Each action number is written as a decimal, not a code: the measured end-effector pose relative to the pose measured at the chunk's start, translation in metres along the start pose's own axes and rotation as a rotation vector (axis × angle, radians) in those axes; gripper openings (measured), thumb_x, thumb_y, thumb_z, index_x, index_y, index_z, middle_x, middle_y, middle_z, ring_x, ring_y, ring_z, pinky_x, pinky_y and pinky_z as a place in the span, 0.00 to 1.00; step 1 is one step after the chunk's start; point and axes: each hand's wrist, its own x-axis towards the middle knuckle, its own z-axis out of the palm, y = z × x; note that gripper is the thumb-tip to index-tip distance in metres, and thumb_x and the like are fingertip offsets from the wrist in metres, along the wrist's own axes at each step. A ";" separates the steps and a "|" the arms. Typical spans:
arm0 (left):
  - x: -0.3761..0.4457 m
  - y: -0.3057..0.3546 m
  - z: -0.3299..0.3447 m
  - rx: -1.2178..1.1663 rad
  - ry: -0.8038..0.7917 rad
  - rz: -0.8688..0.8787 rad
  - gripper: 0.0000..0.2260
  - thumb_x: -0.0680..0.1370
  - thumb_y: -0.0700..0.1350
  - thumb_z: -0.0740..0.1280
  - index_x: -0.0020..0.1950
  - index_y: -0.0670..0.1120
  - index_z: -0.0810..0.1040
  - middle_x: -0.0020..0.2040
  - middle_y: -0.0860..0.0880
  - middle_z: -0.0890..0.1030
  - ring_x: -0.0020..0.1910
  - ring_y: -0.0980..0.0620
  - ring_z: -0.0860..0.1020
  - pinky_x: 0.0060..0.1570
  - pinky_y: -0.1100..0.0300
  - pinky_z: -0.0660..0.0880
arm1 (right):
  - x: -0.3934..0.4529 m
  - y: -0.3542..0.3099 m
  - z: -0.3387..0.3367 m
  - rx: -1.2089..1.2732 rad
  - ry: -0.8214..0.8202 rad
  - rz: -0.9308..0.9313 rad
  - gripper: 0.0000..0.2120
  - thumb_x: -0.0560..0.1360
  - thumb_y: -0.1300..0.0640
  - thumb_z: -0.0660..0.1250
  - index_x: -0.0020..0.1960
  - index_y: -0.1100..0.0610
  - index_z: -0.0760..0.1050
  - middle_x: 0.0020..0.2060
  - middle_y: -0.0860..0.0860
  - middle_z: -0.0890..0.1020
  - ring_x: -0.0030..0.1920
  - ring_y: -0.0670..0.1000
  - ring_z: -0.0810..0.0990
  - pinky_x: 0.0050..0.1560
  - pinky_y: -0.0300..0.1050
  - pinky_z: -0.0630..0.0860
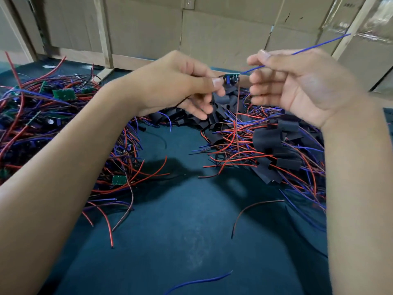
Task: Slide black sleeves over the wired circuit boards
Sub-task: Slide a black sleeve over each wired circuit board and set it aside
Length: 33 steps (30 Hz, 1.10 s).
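My left hand (180, 81) pinches one end of a small wired circuit board (231, 78), held up above the table between both hands. My right hand (297, 81) pinches the board's blue wire (314, 46), which runs up and to the right past my fingers. A red wire (237, 116) hangs down from the board. Loose black sleeves (221, 103) lie in a heap just under my left fingers. Whether my left hand also holds a sleeve is hidden.
A tangle of bare green boards (63, 94) with red and blue wires fills the left side. Sleeved boards and wires (274, 143) pile up on the right. The dark green table (180, 220) carries a few stray wires. Cardboard boxes (223, 28) wall the back.
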 end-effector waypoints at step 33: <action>0.007 -0.050 -0.030 0.660 0.408 -0.084 0.12 0.82 0.53 0.65 0.49 0.49 0.86 0.38 0.50 0.82 0.33 0.56 0.77 0.34 0.65 0.69 | -0.001 0.008 0.013 -0.344 -0.128 0.031 0.10 0.77 0.73 0.61 0.48 0.65 0.80 0.30 0.55 0.78 0.27 0.50 0.71 0.23 0.41 0.66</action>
